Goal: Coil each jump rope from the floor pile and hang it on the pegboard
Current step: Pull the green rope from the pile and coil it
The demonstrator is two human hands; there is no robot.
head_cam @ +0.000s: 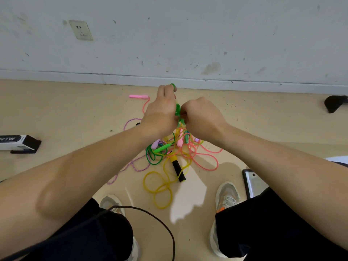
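Beige floor (66,110) by wall — left hand (162,112) & right hand (199,115) together, gripping green jump rope (177,109), prob. winding coils above floor pile (175,153).

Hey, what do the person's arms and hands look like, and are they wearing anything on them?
The left forearm and right forearm are bare, with no sleeves in view. No glove, watch or bracelet shows on the left hand or right hand. A thin black cable loops below the arms.
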